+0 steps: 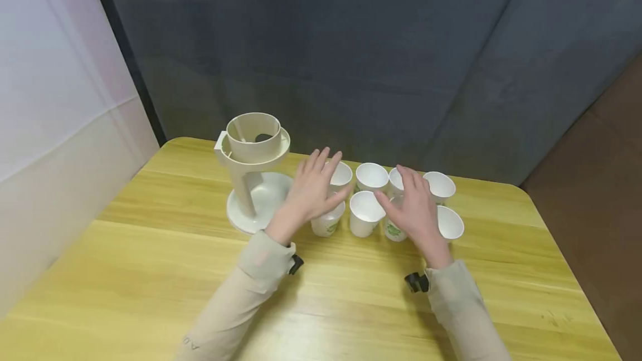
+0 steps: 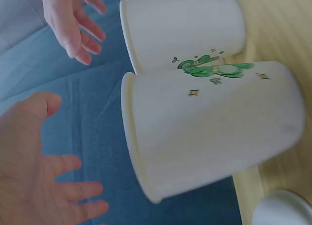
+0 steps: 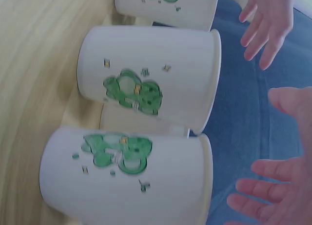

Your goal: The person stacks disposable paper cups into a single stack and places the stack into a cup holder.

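Several white paper cups [image 1: 363,226] stand upright in two rows, mouths up, with a green cartoon print on their sides. Over the leftmost cups is my left hand [image 1: 312,191], fingers stretched and thumb apart, holding nothing. My right hand [image 1: 414,209] hovers above the cups on the right side, its fingers extended, and parts of those cups are hidden behind it. From the left wrist, a large cup [image 2: 209,132] shows beside the spread fingers. The right wrist view shows printed cups [image 3: 146,83] apart from that hand's fingers.
A cream plastic stand [image 1: 243,191] with a round base and a ring holding an open cylinder [image 1: 253,149] is left of the cups. The wooden table [image 1: 351,305] ends at a dark curtain [image 1: 321,60] behind. Black mounts [image 1: 417,282] sit at both wrists.
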